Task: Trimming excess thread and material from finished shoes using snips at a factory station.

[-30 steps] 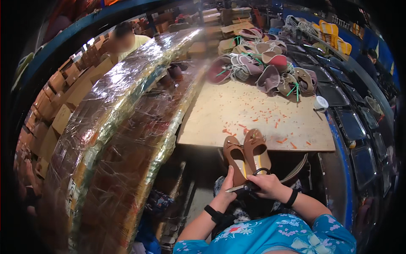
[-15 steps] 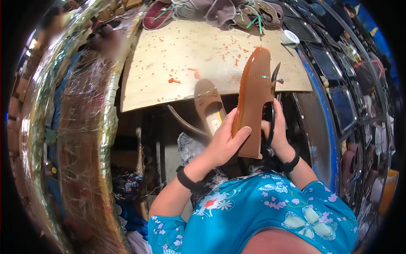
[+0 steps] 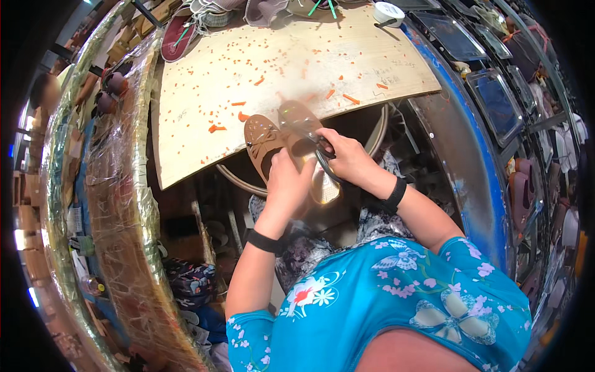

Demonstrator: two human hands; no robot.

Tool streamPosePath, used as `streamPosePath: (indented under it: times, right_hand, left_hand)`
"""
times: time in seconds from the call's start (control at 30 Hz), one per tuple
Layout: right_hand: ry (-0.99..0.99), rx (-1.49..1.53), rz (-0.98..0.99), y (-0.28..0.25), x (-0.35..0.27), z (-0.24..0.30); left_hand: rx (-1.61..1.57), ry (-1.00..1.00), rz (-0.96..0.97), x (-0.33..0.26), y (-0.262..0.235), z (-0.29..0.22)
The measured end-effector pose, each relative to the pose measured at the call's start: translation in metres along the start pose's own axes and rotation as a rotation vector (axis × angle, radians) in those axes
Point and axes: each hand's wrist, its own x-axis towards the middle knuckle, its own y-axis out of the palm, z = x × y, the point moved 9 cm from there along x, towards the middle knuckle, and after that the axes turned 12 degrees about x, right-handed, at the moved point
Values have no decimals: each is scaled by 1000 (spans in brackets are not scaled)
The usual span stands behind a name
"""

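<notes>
Two brown sandals [image 3: 273, 139] lie side by side at the near edge of a pale wooden board [image 3: 204, 93]. My left hand [image 3: 288, 180] grips the heel end of the sandals from below. My right hand [image 3: 347, 155] holds dark scissors [image 3: 323, 158] against the right sandal [image 3: 304, 127]. Orange scraps [image 3: 238, 111] are scattered over the board. Black bands sit on both wrists.
More sandals and soles [image 3: 204, 18] are piled at the board's far edge, with a white tape roll [image 3: 389, 12] at the far right. A bulky pile wrapped in clear film [image 3: 118, 186] runs along the left. Dark trays [image 3: 496, 99] line the right side. A patterned bag [image 3: 189, 279] lies below.
The upright sandal has come down flat beside the other at the board's edge. My right hand has moved onto it with the scissors, and my left hand now holds the heels.
</notes>
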Motion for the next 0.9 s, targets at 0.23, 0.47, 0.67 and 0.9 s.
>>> streamPosePath:
  times: [0.23,0.47,0.67,0.9]
  right_hand:
    - [169,238,-63,-39,-14,-30]
    - [325,137,45,-35,-1,7]
    - [157,-84,179,-7,19,45]
    - [-14,-449,393,33,50,88]
  left_hand:
    - [-223,-30,-269,0,-51,82]
    - [196,56,-409,18,-41,92]
    - [249,158,-399,29,-29,88]
    - [59,92,-409,25,-25,107]
